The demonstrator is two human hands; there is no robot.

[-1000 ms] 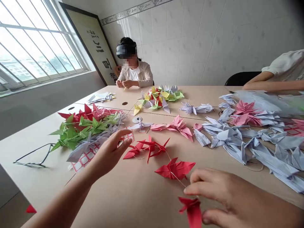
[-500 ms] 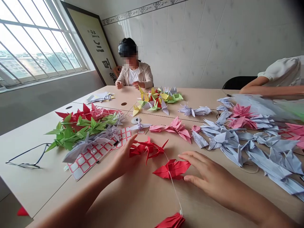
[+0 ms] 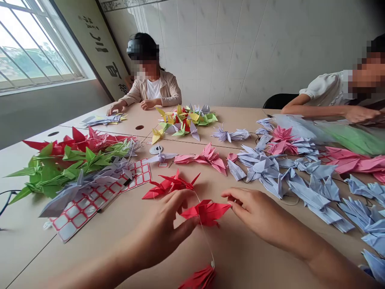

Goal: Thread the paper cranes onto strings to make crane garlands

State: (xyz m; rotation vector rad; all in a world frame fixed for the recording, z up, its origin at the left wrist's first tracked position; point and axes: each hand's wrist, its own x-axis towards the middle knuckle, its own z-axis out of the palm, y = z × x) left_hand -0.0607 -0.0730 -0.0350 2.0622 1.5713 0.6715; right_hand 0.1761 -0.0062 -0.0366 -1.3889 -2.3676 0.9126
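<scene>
A red paper crane (image 3: 210, 212) lies on the table between my hands, wings spread, with a white string across it. Curved around its left wing is my left hand (image 3: 162, 224), thumb and fingers apart, the thumb tip touching the paper near the string. My right hand (image 3: 255, 210) pinches the tip of the right wing between curled fingers and thumb. The string (image 3: 207, 243) runs down to a folded red paper piece (image 3: 200, 277) at the near edge of view. Beyond my left hand more red cranes (image 3: 170, 184) lie on the same string.
Strings of red, green and lilac cranes (image 3: 72, 168) lie at left by a red-checked sheet (image 3: 90, 202). Pink cranes (image 3: 207, 158) and heaped pale blue cranes (image 3: 267, 168) spread to the right. One person (image 3: 153, 86) sits opposite, another (image 3: 325, 94) at far right.
My left hand has come over to the red crane's left wing. My right fingers have closed at the right wing tip. The view has shifted right; the person opposite reaches toward a paper stack.
</scene>
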